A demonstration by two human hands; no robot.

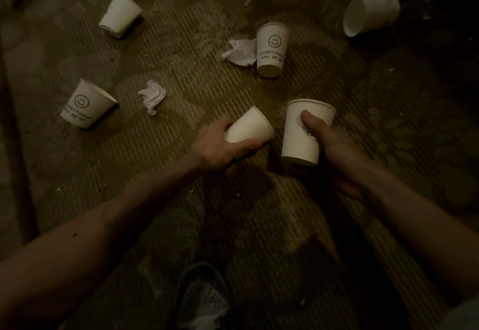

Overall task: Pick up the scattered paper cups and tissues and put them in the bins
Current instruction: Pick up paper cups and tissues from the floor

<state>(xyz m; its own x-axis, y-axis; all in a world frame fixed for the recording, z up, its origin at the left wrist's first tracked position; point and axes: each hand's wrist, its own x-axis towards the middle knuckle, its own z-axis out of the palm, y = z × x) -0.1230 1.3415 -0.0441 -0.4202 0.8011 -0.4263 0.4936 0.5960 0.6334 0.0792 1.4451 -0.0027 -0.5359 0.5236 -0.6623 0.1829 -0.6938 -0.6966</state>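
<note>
Smiley cup (272, 49) on the ribbed floor (181, 31) is my mark. A crumpled tissue (239, 52) touches its left side. A second tissue (153, 96) and a second smiley cup (86, 104) lie well to its left, nearer me. A plain cup (370, 14) lies on its side beyond it to the right. Nearer me than the mark, my left hand (220, 145) grips a tilted small cup (248, 128), and my right hand (331, 148) holds a taller cup (303, 132) mouth up, thumb pressed on its wall.
</note>
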